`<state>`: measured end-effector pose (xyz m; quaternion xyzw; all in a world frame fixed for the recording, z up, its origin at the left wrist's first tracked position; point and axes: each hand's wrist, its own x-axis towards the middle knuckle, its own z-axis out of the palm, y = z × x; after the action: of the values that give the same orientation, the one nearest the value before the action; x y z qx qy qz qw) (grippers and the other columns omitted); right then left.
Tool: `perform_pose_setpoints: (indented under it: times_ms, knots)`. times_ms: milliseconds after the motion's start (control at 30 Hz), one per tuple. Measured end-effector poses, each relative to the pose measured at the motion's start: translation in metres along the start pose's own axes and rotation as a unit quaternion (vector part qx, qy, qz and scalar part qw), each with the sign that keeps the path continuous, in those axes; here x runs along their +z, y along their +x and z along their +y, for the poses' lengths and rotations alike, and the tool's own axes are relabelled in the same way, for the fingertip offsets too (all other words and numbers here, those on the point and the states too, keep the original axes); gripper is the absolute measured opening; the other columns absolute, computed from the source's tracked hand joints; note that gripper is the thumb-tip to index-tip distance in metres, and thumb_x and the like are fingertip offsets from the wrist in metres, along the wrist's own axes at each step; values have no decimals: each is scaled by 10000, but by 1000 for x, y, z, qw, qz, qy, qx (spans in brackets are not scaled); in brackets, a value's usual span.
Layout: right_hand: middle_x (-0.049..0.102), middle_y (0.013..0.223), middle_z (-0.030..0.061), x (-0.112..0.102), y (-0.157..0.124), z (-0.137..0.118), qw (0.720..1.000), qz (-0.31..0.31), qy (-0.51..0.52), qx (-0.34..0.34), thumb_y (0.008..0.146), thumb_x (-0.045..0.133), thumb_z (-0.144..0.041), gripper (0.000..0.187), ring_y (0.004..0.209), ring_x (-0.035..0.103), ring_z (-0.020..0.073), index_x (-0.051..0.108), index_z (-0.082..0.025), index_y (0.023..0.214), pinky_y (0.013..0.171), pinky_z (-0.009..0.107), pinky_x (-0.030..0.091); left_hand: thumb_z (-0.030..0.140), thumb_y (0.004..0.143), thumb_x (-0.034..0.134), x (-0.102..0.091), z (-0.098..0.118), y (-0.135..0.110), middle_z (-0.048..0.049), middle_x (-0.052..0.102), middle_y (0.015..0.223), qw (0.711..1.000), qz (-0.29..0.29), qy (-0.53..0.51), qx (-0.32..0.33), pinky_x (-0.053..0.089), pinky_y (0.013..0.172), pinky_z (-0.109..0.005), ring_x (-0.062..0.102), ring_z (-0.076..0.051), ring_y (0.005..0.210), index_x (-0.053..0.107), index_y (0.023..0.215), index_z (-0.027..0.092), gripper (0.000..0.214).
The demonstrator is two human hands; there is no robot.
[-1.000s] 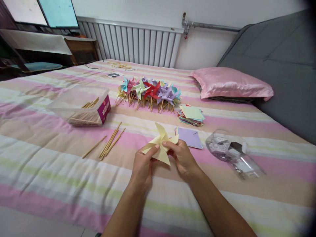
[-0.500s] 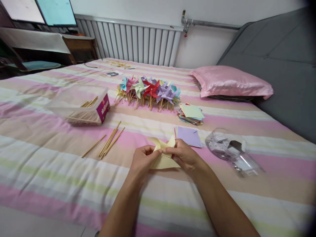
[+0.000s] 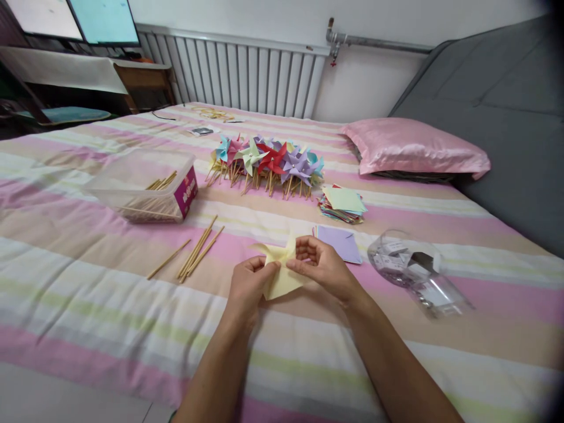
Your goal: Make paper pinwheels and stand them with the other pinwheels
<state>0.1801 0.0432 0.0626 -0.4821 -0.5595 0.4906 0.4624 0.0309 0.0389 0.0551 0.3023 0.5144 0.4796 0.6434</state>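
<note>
A pale yellow paper pinwheel [image 3: 284, 285] is between my hands, its upper corners curled in towards the middle and its lower part flat. My left hand [image 3: 249, 282] pinches its left side, thumb on top near the centre. My right hand [image 3: 326, 267] has its thumb at the paper's centre and its fingers curled around the right-hand blade. Just beyond lie purple paper squares [image 3: 338, 243] with a slit showing at one corner. Several thin wooden sticks [image 3: 196, 249] rest to the left of my hands.
Finished pinwheels [image 3: 268, 158] on sticks stand clustered at mid-bed. A stack of coloured paper [image 3: 342, 200] sits beside them. At left is a clear plastic box [image 3: 136, 194] of sticks; at right, a clear round container [image 3: 394, 258] with small packets. A pink pillow [image 3: 414, 147] lies behind.
The yellow paper has turned slightly and shifted left. My right hand's fingers have lifted and opened a little beside the blade, and my thumbs have moved apart.
</note>
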Motion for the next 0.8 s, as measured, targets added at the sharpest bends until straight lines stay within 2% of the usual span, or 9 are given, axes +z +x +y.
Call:
perform_pose_setpoints:
  times_ms: [100, 167, 233, 300, 367, 400, 533, 667, 800]
  knots:
    - [617, 849, 25, -1, -3, -7, 989, 109, -38, -94, 679, 737, -318, 377, 771, 589, 143, 581, -199, 1002, 699, 267, 479, 245, 515, 749, -2, 3, 1, -2, 602, 513, 998, 34, -53, -1, 387, 471, -200, 535, -109, 471, 638, 645, 103, 223]
    - [606, 767, -1, -1, -8, -12, 980, 129, -41, -145, 731, 694, -274, 246, 689, 579, 120, 596, -209, 947, 643, 243, 476, 226, 511, 747, -3, 5, 1, -15, 627, 542, 996, 40, -86, -2, 402, 484, -204, 551, -114, 482, 644, 658, 99, 220]
    - [612, 703, -11, 0, -13, -16, 982, 76, -56, -164, 761, 655, -227, 111, 609, 570, 104, 618, -205, 863, 567, 220, 464, 208, 514, 744, -5, 6, 1, -19, 643, 562, 993, 35, -115, 3, 416, 499, -208, 562, -116, 492, 645, 656, 101, 202]
    - [645, 690, -6, 1, -17, -19, 983, -32, -95, -154, 759, 640, -185, 64, 578, 587, 101, 648, -199, 821, 531, 207, 462, 181, 514, 745, -6, 7, 2, -4, 632, 542, 989, 33, -144, 15, 417, 497, -201, 555, -106, 484, 626, 610, 114, 168]
    - [686, 715, -4, 2, -19, -18, 972, -121, -138, -146, 746, 629, -139, 141, 603, 623, 108, 680, -208, 857, 553, 203, 480, 152, 507, 749, -8, 8, 3, 10, 616, 516, 985, 33, -170, 24, 412, 489, -192, 548, -98, 478, 601, 565, 124, 162]
    - [703, 739, -7, 4, -18, -17, 966, -143, -156, -148, 742, 617, -116, 197, 626, 639, 111, 689, -219, 894, 571, 203, 487, 142, 503, 750, -9, 8, 3, 11, 615, 514, 983, 32, -180, 25, 413, 488, -190, 549, -98, 481, 597, 557, 125, 163]
    - [737, 838, -9, 8, -14, -5, 955, -138, -192, -179, 754, 564, -73, 308, 696, 667, 118, 701, -248, 968, 614, 206, 494, 142, 513, 749, -11, 8, 5, 0, 630, 543, 981, 23, -192, 12, 425, 499, -196, 555, -102, 499, 623, 583, 117, 146]
    - [743, 827, -9, 13, -10, 6, 952, -122, -202, -195, 760, 561, -78, 297, 693, 669, 127, 721, -252, 940, 631, 220, 495, 143, 516, 745, -10, 9, 4, -3, 633, 550, 981, 18, -191, -1, 426, 499, -203, 558, -107, 504, 625, 581, 115, 139]
    - [745, 840, -19, 16, -8, 11, 959, -118, -186, -180, 778, 575, -119, 272, 687, 673, 134, 728, -281, 933, 637, 236, 500, 140, 522, 737, -9, 10, 3, 1, 631, 551, 981, 19, -193, -4, 427, 511, -206, 557, -106, 510, 629, 587, 116, 129]
